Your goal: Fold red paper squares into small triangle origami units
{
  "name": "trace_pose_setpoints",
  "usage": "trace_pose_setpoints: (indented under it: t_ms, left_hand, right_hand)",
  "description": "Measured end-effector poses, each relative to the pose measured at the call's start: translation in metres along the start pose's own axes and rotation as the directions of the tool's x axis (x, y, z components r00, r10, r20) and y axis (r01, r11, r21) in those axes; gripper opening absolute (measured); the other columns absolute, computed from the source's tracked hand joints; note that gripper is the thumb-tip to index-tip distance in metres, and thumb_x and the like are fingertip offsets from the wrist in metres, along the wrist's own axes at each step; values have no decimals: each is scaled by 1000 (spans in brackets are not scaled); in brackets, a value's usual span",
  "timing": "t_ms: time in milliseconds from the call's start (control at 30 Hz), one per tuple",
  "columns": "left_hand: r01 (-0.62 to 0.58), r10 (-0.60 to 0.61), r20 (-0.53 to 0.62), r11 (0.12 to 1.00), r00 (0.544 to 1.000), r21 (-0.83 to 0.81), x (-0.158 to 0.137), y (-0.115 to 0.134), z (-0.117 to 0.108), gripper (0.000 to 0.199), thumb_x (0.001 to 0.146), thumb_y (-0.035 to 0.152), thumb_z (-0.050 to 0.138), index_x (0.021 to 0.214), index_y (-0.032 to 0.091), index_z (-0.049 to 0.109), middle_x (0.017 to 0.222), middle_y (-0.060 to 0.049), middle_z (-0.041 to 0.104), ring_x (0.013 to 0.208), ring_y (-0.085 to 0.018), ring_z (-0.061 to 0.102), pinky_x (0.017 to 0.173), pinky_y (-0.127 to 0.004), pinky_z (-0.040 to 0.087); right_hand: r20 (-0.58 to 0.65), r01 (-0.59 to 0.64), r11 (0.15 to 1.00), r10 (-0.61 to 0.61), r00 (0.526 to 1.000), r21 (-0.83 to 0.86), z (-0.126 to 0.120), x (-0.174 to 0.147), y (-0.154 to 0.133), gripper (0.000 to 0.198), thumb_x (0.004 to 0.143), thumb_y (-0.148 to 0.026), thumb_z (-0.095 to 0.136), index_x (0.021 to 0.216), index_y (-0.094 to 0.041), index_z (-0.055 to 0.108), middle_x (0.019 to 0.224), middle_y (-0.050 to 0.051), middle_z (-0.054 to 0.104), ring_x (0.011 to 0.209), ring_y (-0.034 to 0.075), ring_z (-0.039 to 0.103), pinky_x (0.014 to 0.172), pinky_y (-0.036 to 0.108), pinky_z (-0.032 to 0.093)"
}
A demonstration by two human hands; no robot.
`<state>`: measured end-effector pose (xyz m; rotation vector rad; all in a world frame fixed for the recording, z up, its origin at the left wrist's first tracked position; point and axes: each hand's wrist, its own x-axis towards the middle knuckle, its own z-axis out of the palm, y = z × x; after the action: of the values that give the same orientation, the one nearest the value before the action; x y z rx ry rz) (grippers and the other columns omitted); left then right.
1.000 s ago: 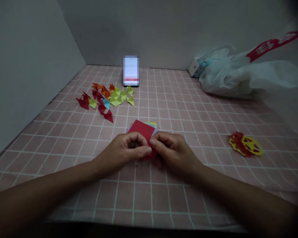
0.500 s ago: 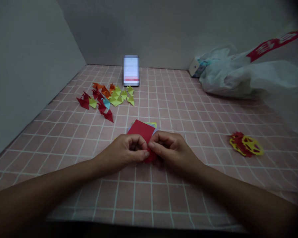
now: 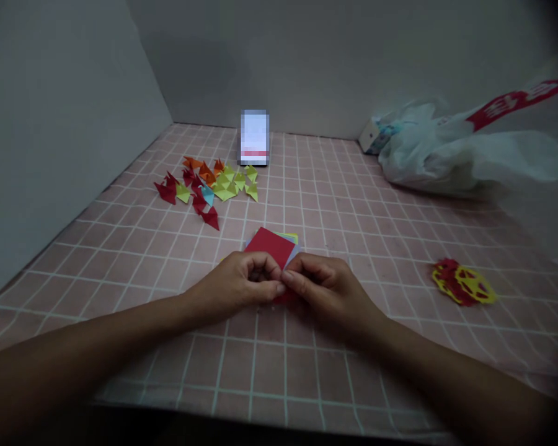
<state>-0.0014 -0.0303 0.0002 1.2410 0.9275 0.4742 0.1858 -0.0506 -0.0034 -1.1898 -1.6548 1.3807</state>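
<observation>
Both hands meet at the front middle of the cloth, thumbs and forefingers pinched together. Between the fingertips of my left hand and my right hand is a piece of red paper, mostly hidden; a little red shows below the fingers. Just behind lies a flat red paper sheet on a pile of coloured paper, with yellow and pale lilac edges peeking out. Whether the held red piece and this sheet are one cannot be made out. The fingers of each hand are curled closed.
Several folded paper cranes, red, orange, yellow and blue, stand at the back left. Behind them a phone is propped upright. A white plastic bag and small box fill the back right. Red and yellow paper cut-outs lie at right.
The camera view has shifted a little, so everything sits slightly further right and lower. My hands stay pinched together, and less red shows below the fingers.
</observation>
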Motion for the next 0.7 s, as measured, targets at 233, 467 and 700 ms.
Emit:
trace_pose_setpoints:
  t_ms: [233,467,700]
  left_hand:
    - [-37,36,-13,996,999,-82,-1,2,-4,24,89,36,57,80,15,63,73,0,62,69,-12,59,68,-24,47]
    - [-20,13,-47,988,999,-151,-1,2,0,16,79,29,67,76,14,62,70,2,61,62,-9,54,62,-21,44]
    - [-68,58,-79,989,995,-128,-2,4,4,18,77,32,69,77,15,61,71,2,60,64,-10,55,62,-23,44]
  right_hand:
    - [-165,0,986,28,986,166,1,1,3,28,91,-35,59,69,-17,56,51,-5,50,43,7,42,43,21,31]
    - [-212,57,998,-47,976,42,3,0,5,27,91,-31,58,68,-17,55,55,-5,48,48,7,40,48,22,31]
    - [-243,88,996,-89,966,-13,6,-1,3,26,91,-31,57,69,-18,56,59,-4,50,53,9,42,49,22,32]
